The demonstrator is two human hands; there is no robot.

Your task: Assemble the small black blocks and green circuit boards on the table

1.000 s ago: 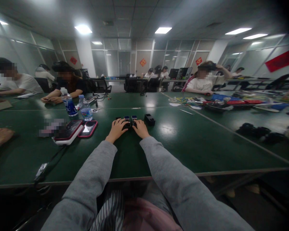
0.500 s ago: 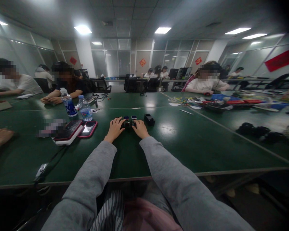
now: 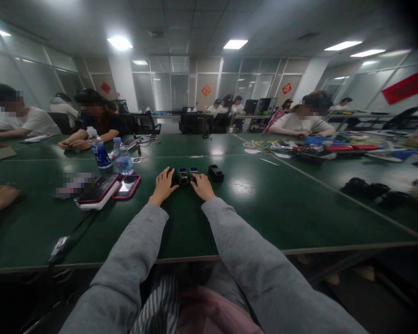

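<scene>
Two small dark devices with bluish screens stand side by side on the green table [image 3: 264, 208], a left device [image 3: 183, 175] and a right device [image 3: 193, 172]. My left hand [image 3: 162, 187] is just left of them, fingers spread and thumb pointing right. Between it and the left device sits a dark block [image 3: 174, 177], whose kind I cannot make out. Thumb and fingertips of my right hand [image 3: 203, 186] close on the right edge of the right device, partly covering it. A black case with recesses [image 3: 216, 173] lies beyond my right hand.
Left of my hands stand two plastic bottles, one blue-labelled [image 3: 101, 150] and one blue-capped [image 3: 122, 157]. Near them lie a red-edged phone [image 3: 127, 186] and a stacked device [image 3: 99, 189]. Cables and tools [image 3: 320, 148] spread at right. Another person's hand [image 3: 2, 199] rests at far left.
My left hand has drawn slightly left, off the left device, whose front now shows. A dark block is visible beside it. My right hand has hardly moved.
</scene>
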